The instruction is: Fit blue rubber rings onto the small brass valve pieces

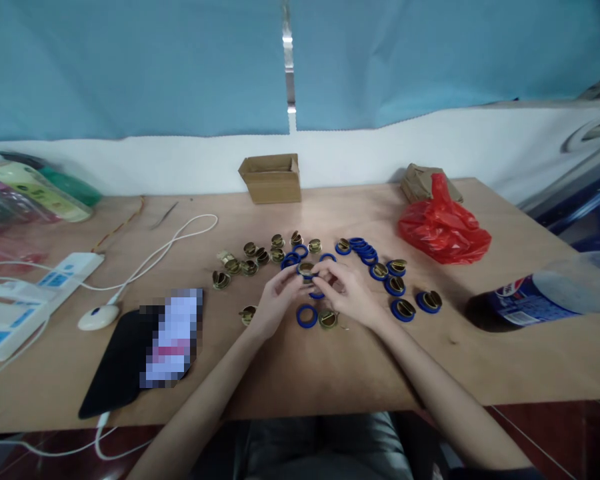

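My left hand [279,299] and my right hand [349,291] meet over the middle of the table. Between their fingertips is a round brass-coloured metal piece [307,268], and the fingers of both are closed on its edges. A loose blue ring [307,316] lies just below the hands, beside another brass-coloured piece [329,319] with a raised flap. More such pieces [249,267] are scattered to the left. At the right, several sit in blue rings [403,309]. A row of bare blue rings [364,251] overlaps behind my right hand.
An open cardboard box [274,180] stands by the wall. To the right are a red plastic bag [445,230] and a cola bottle [525,300] on its side. At left lie a phone [175,340], a black tablet-like slab [117,363], a white cable [155,257] and a power strip [45,290].
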The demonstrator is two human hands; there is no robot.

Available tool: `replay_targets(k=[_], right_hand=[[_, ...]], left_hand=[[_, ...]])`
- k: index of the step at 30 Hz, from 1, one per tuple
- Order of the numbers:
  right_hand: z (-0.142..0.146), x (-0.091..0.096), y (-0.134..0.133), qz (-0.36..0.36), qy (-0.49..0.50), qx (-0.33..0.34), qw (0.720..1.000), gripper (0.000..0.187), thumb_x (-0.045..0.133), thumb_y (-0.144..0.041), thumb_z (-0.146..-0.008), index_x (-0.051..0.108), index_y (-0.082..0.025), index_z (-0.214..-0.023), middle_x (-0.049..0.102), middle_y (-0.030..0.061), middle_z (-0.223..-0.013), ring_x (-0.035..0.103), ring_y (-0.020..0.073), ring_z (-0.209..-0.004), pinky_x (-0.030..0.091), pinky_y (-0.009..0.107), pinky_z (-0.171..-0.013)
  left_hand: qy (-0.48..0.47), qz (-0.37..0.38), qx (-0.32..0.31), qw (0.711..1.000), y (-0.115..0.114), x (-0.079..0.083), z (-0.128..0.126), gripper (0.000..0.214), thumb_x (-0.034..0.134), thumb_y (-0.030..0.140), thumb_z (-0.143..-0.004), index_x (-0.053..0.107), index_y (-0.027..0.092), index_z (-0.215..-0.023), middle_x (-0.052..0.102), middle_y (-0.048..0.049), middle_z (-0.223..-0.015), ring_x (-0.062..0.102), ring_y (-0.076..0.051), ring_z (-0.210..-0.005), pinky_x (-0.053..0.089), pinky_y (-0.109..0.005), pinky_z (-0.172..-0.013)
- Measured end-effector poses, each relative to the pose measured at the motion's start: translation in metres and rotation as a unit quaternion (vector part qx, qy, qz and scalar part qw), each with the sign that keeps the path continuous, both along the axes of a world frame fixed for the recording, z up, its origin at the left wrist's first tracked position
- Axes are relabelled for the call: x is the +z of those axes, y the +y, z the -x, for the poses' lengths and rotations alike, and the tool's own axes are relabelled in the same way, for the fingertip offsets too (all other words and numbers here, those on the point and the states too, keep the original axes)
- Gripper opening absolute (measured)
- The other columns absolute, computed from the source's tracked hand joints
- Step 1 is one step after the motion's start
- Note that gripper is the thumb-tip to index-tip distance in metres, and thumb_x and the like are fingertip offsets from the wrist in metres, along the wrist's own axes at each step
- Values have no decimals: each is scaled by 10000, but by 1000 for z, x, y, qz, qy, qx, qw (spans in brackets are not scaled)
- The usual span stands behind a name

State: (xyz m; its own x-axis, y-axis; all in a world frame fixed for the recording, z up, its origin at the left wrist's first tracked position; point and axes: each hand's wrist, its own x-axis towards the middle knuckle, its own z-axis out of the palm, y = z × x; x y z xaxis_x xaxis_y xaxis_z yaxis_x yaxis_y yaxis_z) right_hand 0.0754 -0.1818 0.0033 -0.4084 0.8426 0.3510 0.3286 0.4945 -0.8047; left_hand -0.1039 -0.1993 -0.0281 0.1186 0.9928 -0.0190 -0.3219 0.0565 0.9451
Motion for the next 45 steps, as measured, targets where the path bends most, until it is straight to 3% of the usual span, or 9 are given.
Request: replay_targets(k=[5, 8, 11, 14, 21, 26, 33, 39, 45], right_hand=[[-4, 2, 1, 70, 15, 51, 996, 181, 576, -307, -953, 638, -232, -1105, 646, -6, -783, 579, 135, -668, 447, 248, -590], [-15, 9, 6, 94, 28, 13, 995, 274, 590, -327, -940, 578, -220, -1192, 612, -18, -774, 536, 123, -629, 420, 244, -570], [-32, 14, 13, 135, -39, 46, 989, 175, 577, -363, -942, 605, -191, -963, 509, -53, -630, 444, 104, -544, 343, 234, -519], [-46, 14, 18, 156, -130, 104, 974, 126, 593, -309, -913, 607, -186, -890, 520, -52, -608, 446, 106, -544, 310, 231, -516], [-45, 1, 19, 112, -253, 60, 959, 156, 697, -184, -769, 592, -185, -885, 622, 10, -741, 534, 153, -631, 321, 246, -543], [-36, -9, 21, 64, -286, 12, 956, 147, 669, -168, -825, 580, -170, -942, 665, 85, -918, 600, 205, -798, 378, 270, -636], [-26, -9, 19, 58, -345, -11, 937, 231, 695, -214, -865, 582, -137, -1051, 666, 153, -1065, 634, 268, -931, 431, 319, -740], [-29, -11, 20, 41, -312, 21, 949, 241, 668, -159, -869, 572, -165, -1090, 660, 132, -1094, 614, 276, -1035, 445, 331, -799], [-26, -16, 21, 33, -304, 12, 952, 157, 653, -113, -824, 559, -169, -936, 634, 114, -1009, 583, 238, -909, 408, 304, -740]], left_hand=[[72, -57, -1, 996, -1, 0, -2, 485, 750, 367, -824, 604, 199, -1254, 695, -113, -1271, 645, -256, -1210, 520, -409, -1046], [79, -64, 9, 995, -1, -1, -1, 465, 752, 365, -816, 587, 202, -1219, 709, -107, -1216, 676, -244, -1145, 535, -415, -1019], [75, -58, 33, 995, -1, -2, -1, 469, 803, 341, -758, 562, 215, -1139, 721, -78, -1128, 700, -237, -1078, 549, -423, -986], [63, -33, 37, 997, -2, -2, -3, 490, 832, 319, -720, 543, 219, -1104, 715, -64, -1105, 700, -235, -1071, 538, -430, -995], [58, -10, 29, 998, -2, -1, -5, 508, 838, 317, -710, 540, 206, -1106, 711, -78, -1098, 708, -230, -1021, 535, -426, -981], [60, -3, 23, 998, -3, 0, -5, 496, 833, 334, -718, 543, 205, -1099, 712, -82, -1103, 706, -239, -1030, 545, -415, -958], [76, -5, 15, 997, -4, 3, -6, 458, 813, 330, -737, 555, 202, -1093, 710, -80, -1104, 699, -225, -1030, 551, -388, -936], [87, -16, 27, 996, -3, 0, -7, 464, 828, 329, -712, 571, 211, -1080, 718, -67, -1076, 696, -220, -1023, 546, -394, -950], [76, -8, 21, 997, -3, 2, -5, 455, 817, 326, -732, 570, 207, -1095, 712, -74, -1085, 708, -228, -1005, 552, -399, -933]])
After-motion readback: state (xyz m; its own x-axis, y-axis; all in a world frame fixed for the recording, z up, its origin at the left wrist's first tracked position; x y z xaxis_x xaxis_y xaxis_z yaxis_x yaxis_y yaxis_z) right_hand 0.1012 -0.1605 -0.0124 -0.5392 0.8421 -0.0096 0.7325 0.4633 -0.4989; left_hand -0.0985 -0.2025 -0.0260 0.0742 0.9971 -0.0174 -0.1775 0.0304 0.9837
